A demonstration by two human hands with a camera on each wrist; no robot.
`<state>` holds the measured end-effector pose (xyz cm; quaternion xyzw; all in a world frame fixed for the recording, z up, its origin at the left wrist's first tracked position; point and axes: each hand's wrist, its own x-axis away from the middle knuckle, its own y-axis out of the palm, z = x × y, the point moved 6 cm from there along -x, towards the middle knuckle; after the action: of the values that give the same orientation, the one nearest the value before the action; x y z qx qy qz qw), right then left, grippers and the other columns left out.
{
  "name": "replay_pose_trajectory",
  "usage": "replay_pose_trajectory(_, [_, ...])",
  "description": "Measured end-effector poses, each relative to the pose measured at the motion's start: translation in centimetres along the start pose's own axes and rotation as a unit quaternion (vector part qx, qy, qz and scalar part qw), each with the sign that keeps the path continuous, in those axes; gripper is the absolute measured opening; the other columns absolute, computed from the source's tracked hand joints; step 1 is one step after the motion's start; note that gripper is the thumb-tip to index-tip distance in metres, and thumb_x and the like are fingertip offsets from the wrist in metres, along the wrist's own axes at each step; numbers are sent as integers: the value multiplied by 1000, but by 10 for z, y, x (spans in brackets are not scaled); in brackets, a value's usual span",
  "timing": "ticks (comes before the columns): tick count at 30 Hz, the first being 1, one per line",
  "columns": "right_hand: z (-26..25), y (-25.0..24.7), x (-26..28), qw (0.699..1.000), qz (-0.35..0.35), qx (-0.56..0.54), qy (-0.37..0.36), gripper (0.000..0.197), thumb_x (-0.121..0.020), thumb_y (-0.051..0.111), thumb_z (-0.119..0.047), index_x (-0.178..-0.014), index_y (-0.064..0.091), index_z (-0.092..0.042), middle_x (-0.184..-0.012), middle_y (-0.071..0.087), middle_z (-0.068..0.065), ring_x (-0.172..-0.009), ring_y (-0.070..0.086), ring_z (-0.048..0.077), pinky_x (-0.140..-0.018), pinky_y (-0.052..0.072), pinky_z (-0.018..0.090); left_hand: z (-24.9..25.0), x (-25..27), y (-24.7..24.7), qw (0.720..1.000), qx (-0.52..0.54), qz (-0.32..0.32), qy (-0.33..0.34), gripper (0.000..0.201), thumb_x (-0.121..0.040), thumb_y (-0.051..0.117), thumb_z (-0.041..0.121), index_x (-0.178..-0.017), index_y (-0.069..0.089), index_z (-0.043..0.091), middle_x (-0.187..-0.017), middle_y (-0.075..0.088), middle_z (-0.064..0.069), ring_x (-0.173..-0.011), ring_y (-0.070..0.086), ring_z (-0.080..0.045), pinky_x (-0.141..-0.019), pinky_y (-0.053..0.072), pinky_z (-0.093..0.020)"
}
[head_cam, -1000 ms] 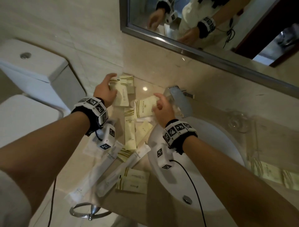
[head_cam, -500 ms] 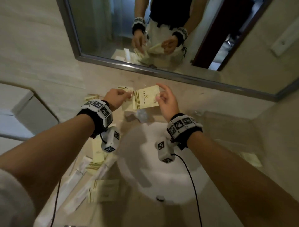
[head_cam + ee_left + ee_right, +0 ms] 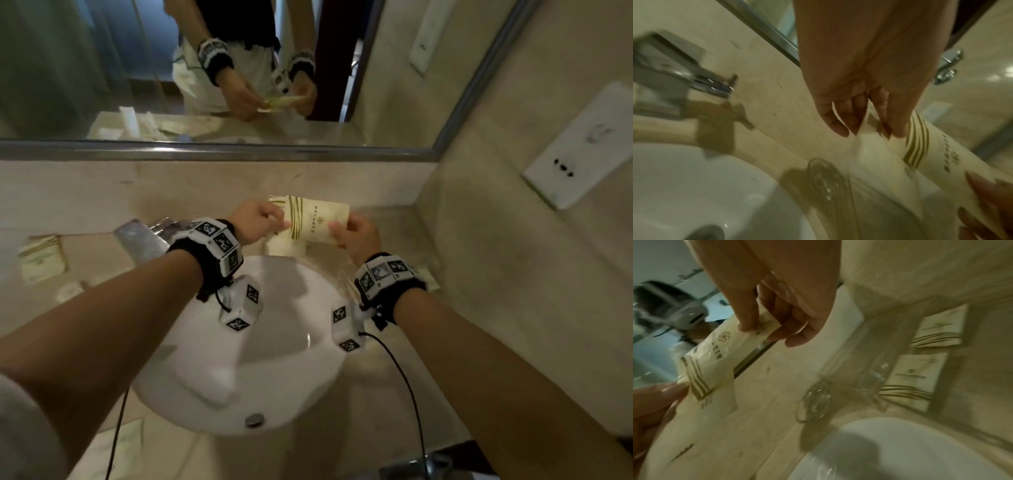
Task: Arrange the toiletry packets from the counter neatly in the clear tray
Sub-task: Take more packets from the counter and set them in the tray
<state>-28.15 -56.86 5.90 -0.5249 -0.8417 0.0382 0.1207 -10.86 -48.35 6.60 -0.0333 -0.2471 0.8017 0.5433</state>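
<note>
Item: cream packets [image 3: 317,219], my left hand [image 3: 255,221] and right hand [image 3: 356,236] pinching opposite ends, above the surface's [image 3: 387,219] back edge.

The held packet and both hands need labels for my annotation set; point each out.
held packet [image 3: 317,219], head view, its printed front face.
left hand [image 3: 251,221], head view, back of the hand.
right hand [image 3: 359,236], head view, back of the hand.
</note>
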Motion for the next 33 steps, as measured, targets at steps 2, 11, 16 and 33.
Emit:
replay_pose_trajectory(2, [18,-26,-4,1000,16,-4,23,29,-88,59,-6,-117,61,0,-106,65,13,-94,60,21,-74,53,26,10,-6,27,1000,0,-15,8,7,-82,66,14,-77,65,10,-67,52,5,-66,49,-11,-63,41,-15])
replay_pose_trajectory(11, [117,-135,-9,969,33,128,210,28,-91,56,-8,-118,60,1,-113,64,16,-99,64,30,-78,58,31,1,-38,97,999,27,-9,-35,15,-84,63,11,-71,63,17,-82,60,-7,-85,56,-22,-86,47,-33])
replay_pose_trajectory(16, [154,-150,-11,943,10,194,272,36,-91,57,-12,-122,53,5,-133,53,19,-100,56,28,-69,53,30,-14,-48,114,998,31,-6,-51,21,-85,62,8,-66,62,17,-76,59,1,-85,56,-21,-83,47,-32])
replay_pose_trajectory(33, [187,-117,-48,920,19,257,296,51,-87,63,-23,-130,52,2,-127,60,18,-101,63,28,-94,50,40,-55,-56,107,994,47,28,-93,22,-85,62,14,-64,59,17,-74,58,1,-79,55,-20,-81,49,-31])
